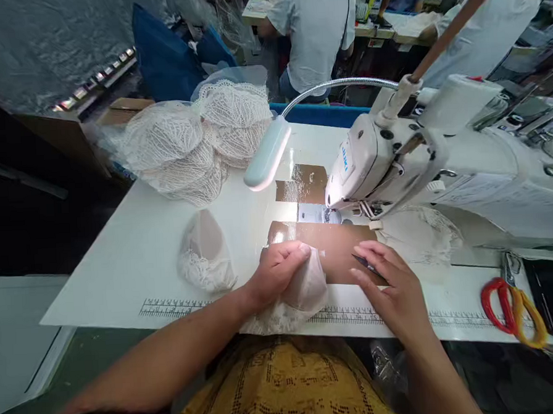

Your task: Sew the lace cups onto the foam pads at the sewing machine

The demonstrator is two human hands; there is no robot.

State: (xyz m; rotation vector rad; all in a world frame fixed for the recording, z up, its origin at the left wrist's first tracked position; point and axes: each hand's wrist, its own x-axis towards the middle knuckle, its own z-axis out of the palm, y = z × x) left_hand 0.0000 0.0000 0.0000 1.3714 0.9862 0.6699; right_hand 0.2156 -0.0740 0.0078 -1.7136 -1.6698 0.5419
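My left hand [282, 271] pinches the upper edge of a pale bra cup [308, 285] with lace trim, close to the table's front edge. To its right, my right hand [391, 281] has a small dark pointed tool [366, 264] between thumb and fingers; its kind is hard to make out. Another pale lace-trimmed bra cup [207, 251] lies on the table left of my left hand. Beyond my hands stands a white sewing machine [371, 159], its needle area lit by a lamp [269, 155]. More lace fabric [417, 233] lies under the machine arm.
Stacks of lace cups [176, 150] cover the table's back left. Scissors with red and yellow handles [513, 309] lie at the right front. A printed ruler [347, 315] runs along the front edge. Brown tape [324, 241] surrounds the needle plate. Co-workers [316, 35] sit beyond.
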